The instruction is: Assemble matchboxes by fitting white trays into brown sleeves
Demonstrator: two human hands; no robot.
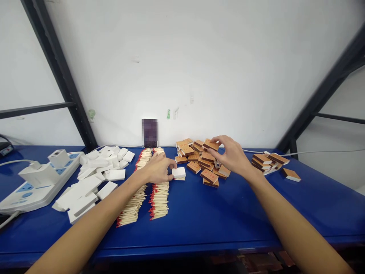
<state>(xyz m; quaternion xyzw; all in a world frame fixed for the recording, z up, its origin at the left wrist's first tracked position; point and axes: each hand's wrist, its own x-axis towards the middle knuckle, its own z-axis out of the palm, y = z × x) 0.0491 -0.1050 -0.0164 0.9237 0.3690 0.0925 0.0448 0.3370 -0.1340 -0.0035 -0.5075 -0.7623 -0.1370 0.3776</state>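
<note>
My left hand (159,168) reaches over two long rows of red-tipped matches (159,201). Its thumb and forefinger pinch the left edge of a small white matchbox tray (178,172), with pale match ends showing along the tray's lower side. At the pile of brown matchbox sleeves (194,156), my right hand (226,152) has thumb and fingers closed on one matchbox sleeve (210,144) at the top of the heap. The remaining fingers of my left hand are partly hidden behind its back.
White trays (99,167) lie heaped on the left, beside a power strip (57,179) with chargers plugged in. A phone (150,133) leans on the wall behind the matches. Closed matchboxes (268,161) are gathered at the right on the blue table (228,224). Black metal posts (61,72) flank the table.
</note>
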